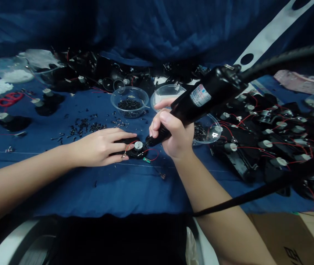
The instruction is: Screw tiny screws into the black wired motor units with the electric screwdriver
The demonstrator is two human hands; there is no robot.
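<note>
My right hand (175, 134) is wrapped round a black electric screwdriver (190, 97), tilted with its cable end up to the right. The screwdriver's nose points down at a small black housing (131, 150) with a white round motor (138, 145), red wires and a small green piece (146, 160). Whether the bit touches a screw there cannot be made out. My left hand (104, 147) lies over the left side of the housing, its fingers stretched along it and holding it against the blue cloth (135, 187). My left thumb is hidden.
Loose black screws (84, 127) lie beyond my left hand. Clear bowls (129, 103) with small dark parts stand behind. Many wired black housings (270, 147) crowd the right. Red-handled scissors (10, 99) lie left. A dark cable (256, 195) crosses my right forearm.
</note>
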